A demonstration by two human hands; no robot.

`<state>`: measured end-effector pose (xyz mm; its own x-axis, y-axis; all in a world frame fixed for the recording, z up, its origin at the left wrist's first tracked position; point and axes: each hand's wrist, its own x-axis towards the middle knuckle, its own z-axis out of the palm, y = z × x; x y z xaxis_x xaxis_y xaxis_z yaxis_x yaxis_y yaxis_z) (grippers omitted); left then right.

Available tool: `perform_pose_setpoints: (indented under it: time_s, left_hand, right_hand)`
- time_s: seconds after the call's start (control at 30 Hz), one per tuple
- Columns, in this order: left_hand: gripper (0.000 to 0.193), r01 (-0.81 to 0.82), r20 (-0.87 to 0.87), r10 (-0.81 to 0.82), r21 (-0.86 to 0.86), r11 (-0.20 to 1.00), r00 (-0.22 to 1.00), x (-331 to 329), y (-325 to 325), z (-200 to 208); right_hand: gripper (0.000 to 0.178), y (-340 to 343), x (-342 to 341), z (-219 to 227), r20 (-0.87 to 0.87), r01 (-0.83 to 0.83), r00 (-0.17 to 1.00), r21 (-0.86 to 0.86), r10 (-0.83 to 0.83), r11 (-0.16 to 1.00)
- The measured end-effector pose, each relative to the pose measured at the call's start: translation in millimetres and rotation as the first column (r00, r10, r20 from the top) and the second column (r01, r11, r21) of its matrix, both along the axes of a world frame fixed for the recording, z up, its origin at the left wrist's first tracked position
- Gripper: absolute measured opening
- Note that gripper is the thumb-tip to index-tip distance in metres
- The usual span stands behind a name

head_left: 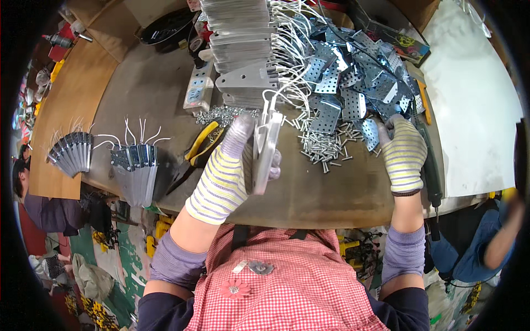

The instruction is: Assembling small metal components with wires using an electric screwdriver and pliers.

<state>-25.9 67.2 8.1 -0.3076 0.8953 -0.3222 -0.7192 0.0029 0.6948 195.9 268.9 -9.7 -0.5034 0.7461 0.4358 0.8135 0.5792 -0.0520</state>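
Over right on the bench, the right hand is half-curled, can't tell if it's pinching the perforated plate just left of it, while the farther left hand clasps the wired grey plate, long axis running up the view.

a white socket strip lies nearer than what seems a black basin.

A workshop, with assembly work on a broad bench: loose screws, small nuts, heaped perforated plates, a tall stack of wired metal parts, pliers, a power driver and a socket strip, with other people to either side
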Motion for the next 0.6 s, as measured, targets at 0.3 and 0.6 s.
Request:
perform_pose_setpoints:
  time_s: [0.3, 0.6]
  left_hand:
    - [0.058, 0.085, 0.123, -0.085, 0.005, 0.996, 0.989, 6.5, -2.3, -5.7]
    - [0.059, 0.245, 0.105, -0.250, 0.059, 0.968, 0.963, 44.9, -14.5, -3.9]
  right_hand:
    - [0.018, -1.0, 6.9, -22.0, -0.042, -0.065, 0.997, 0.022, 0.066, 0.998]
    - [0.011, -68.1, -7.9, 30.1, -0.669, -0.615, 0.646, -0.172, 0.367, 0.769]
